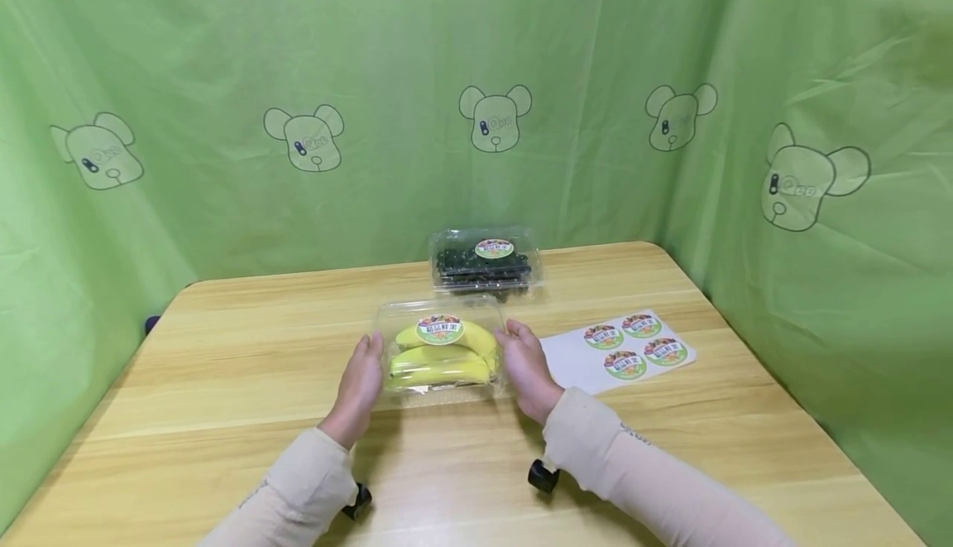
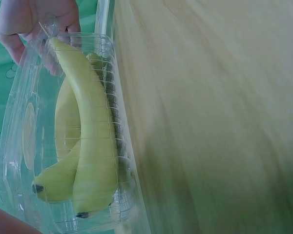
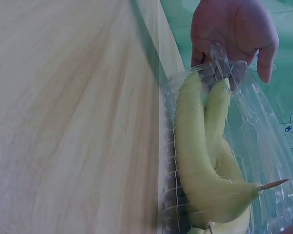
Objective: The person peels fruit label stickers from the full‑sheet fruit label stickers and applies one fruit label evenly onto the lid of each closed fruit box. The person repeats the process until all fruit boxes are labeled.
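Observation:
A clear plastic clamshell box with yellow bananas inside is held between both hands in the head view. Its lid is closed and bears an oval fruit sticker. The left hand grips the left end. At the right end, the right hand has its thumb at the edge, and its fingers are partly hidden. Both wrist views show the bananas through the ribbed side wall. Whether the box touches the table, I cannot tell.
Behind stands a second clear box of dark fruit, with a similar sticker. A white sheet carrying several round stickers lies right of the right hand. Green curtains surround the wooden table at the back and sides.

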The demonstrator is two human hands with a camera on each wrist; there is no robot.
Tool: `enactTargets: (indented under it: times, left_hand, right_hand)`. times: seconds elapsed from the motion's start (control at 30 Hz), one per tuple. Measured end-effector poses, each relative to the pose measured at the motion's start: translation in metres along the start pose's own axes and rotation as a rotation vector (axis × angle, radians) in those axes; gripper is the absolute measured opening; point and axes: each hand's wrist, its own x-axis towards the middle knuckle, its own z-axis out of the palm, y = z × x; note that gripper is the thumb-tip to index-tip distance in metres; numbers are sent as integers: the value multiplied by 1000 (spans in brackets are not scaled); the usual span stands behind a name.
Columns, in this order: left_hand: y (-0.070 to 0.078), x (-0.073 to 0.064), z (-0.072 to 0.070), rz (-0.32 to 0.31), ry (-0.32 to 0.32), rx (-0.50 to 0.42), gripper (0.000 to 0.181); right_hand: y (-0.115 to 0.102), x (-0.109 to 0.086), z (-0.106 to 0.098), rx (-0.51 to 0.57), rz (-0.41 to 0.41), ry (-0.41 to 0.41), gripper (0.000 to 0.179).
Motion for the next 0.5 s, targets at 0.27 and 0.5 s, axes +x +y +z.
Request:
enactTargets:
  times: [0.27,0.5]
  left_hand:
    - [0,-1,0,12,12,7,70]
    - [4,-3,-3,27,14,-2,69]
  right_hand:
    - [-2,-1,0,-3,-11,4,55]
    - [-7,-3,0,-8,-8,-4,55]
